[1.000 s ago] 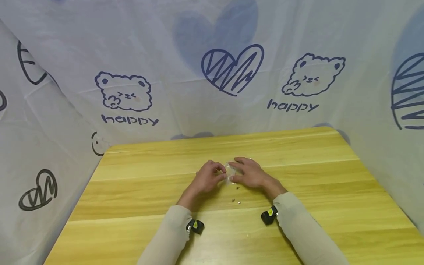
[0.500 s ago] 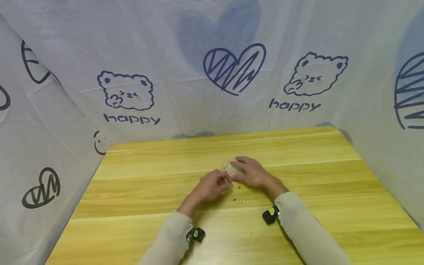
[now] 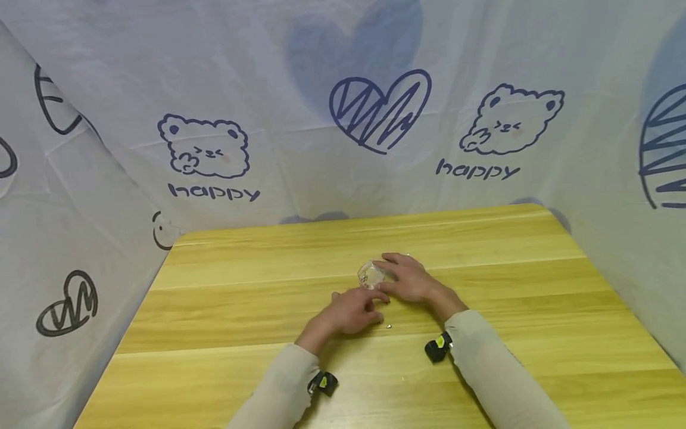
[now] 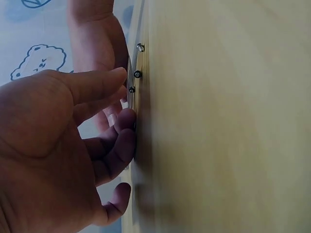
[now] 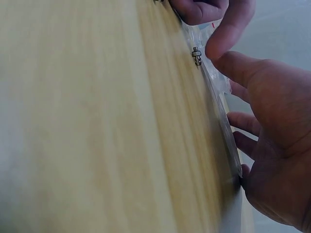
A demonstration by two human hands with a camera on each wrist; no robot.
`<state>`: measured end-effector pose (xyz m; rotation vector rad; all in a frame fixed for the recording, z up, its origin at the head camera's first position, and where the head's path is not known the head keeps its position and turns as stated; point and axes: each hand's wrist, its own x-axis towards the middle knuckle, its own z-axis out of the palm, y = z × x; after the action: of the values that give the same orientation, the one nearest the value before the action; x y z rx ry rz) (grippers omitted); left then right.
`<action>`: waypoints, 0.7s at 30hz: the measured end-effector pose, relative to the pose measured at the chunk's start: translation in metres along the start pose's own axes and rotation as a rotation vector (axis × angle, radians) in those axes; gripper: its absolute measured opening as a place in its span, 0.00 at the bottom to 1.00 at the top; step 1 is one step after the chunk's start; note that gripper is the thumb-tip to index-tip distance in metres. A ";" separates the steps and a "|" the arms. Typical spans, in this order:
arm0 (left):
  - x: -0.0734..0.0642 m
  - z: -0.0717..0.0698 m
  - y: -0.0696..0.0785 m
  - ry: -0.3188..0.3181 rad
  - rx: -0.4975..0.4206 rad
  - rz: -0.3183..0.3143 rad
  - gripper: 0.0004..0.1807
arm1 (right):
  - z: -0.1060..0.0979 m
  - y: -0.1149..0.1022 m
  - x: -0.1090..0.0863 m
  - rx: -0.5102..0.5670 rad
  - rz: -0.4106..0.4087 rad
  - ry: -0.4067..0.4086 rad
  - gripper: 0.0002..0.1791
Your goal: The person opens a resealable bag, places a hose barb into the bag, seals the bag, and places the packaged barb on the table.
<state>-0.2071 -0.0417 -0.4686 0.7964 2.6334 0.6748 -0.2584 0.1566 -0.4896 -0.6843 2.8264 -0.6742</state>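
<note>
A small, round clear plastic container (image 3: pixel 370 275) stands mid-table, with little metal bits showing at its left side. My right hand (image 3: pixel 409 280) holds its right side, thumb at the near edge and index finger at the far edge. Just nearer to me, my left hand (image 3: pixel 351 311) has its thumb and index finger parted over small metal fittings (image 4: pixel 138 74). Its index finger comes right up to the right thumb. One loose metal piece (image 3: pixel 389 326) lies by the left thumb. In the right wrist view a metal fitting (image 5: pixel 196 56) stands beside the clear plastic.
The wooden table (image 3: pixel 225 280) runs back to a white printed curtain (image 3: pixel 300 155). Something small and clear glints at the far side (image 3: pixel 408 255) of the right hand. Black wrist cameras (image 3: pixel 324 383) sit at both cuffs.
My left hand has left the container's left side and moved toward me and right, to the loose metal pieces. The right hand stays in place on the container.
</note>
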 end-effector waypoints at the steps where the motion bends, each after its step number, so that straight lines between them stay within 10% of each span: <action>1: 0.000 0.000 0.001 -0.005 0.013 -0.002 0.19 | 0.000 0.000 0.000 0.001 -0.002 0.001 0.33; 21: 0.002 0.006 0.008 0.112 0.072 -0.023 0.06 | -0.001 -0.001 -0.002 0.003 -0.010 0.008 0.34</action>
<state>-0.2031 -0.0325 -0.4700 0.7682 2.7777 0.6399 -0.2569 0.1571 -0.4879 -0.6967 2.8309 -0.6843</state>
